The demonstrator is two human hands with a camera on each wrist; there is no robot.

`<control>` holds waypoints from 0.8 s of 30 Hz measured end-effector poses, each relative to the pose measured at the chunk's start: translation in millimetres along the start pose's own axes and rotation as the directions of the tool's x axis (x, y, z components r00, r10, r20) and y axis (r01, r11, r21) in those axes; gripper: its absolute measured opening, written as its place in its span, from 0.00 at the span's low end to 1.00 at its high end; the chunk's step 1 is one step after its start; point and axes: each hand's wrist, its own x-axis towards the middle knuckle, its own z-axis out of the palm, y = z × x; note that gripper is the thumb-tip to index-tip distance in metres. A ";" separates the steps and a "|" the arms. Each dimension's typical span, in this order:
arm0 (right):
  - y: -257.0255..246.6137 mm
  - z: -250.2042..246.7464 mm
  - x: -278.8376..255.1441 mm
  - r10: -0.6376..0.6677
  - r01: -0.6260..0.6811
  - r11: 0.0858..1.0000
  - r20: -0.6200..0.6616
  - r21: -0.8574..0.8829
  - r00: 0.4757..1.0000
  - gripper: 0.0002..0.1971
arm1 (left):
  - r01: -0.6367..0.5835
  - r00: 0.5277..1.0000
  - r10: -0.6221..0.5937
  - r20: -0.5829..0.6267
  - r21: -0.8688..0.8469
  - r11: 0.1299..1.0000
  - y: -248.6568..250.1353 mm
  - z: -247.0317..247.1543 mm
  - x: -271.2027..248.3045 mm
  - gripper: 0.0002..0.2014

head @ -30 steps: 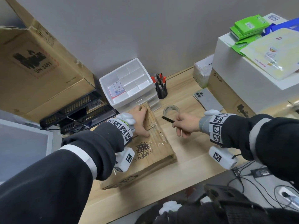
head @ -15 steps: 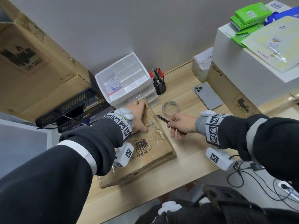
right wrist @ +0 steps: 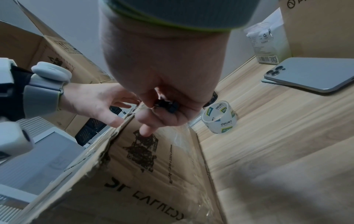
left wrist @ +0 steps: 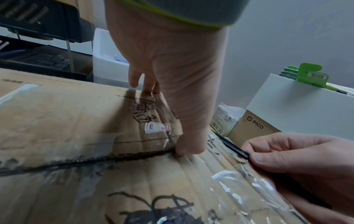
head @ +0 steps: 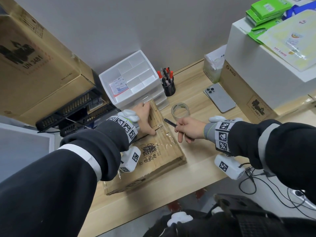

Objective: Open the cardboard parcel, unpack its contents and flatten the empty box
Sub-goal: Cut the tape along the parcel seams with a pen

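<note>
The cardboard parcel (head: 159,154) lies flat on the wooden desk, its top seam sealed with clear tape over black print. My left hand (head: 145,117) presses down on its far end, fingers reaching to the far edge and thumb (left wrist: 184,148) on the centre seam. My right hand (head: 189,129) grips a black utility knife (head: 169,123); its tip sits at the parcel's right top edge, close to the thumb. In the right wrist view the knife handle (right wrist: 166,105) shows inside the curled fingers, above the parcel (right wrist: 153,174).
A roll of clear tape (head: 180,110) stands just right of the parcel, a phone (head: 219,97) beyond it. Behind are a white drawer organiser (head: 133,81) and pen cup (head: 168,84). Stacked boxes (head: 244,93) stand on the right, a large carton (head: 34,65) and black trays (head: 73,108) on the left.
My right hand has carried the knife leftward, bringing its tip to the parcel's edge near the seam. My left hand has stayed pressed on the parcel.
</note>
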 end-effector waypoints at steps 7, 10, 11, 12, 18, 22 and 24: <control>2.0 -1.9 -2.6 -0.019 0.019 1.000 -0.009 -0.002 1.000 0.07 | 0.003 1.000 -0.003 0.007 0.004 1.000 -1.8 -0.3 4.4 0.47; 4.4 -5.2 -3.7 -0.011 0.011 1.000 0.014 -0.016 1.000 0.07 | 0.001 1.000 -0.001 0.003 0.009 1.000 -2.4 1.0 5.9 0.47; 5.7 -6.4 -4.2 -0.006 0.007 1.000 0.026 -0.017 1.000 0.07 | -0.001 1.000 0.001 0.008 0.017 1.000 -2.3 0.5 6.3 0.47; 7.0 -7.6 -4.8 -0.001 0.002 1.000 0.038 -0.020 0.999 0.08 | -0.001 1.000 0.001 0.017 0.026 1.000 -1.9 -0.7 6.7 0.47; 11.2 -7.7 -10.7 0.015 -0.014 1.000 0.069 -0.025 0.997 0.07 | 0.002 1.000 -0.004 0.020 0.062 0.998 0.2 -2.2 8.3 0.47; 12.1 -8.3 -16.0 0.019 -0.017 0.999 0.083 -0.028 0.996 0.08 | 0.018 1.000 -0.017 -0.023 0.063 0.998 0.0 1.8 8.2 0.47; 12.6 -9.3 -19.3 0.023 -0.019 0.999 0.092 -0.036 0.996 0.08 | 0.020 1.000 -0.019 -0.023 0.067 0.998 -0.2 2.1 9.8 0.47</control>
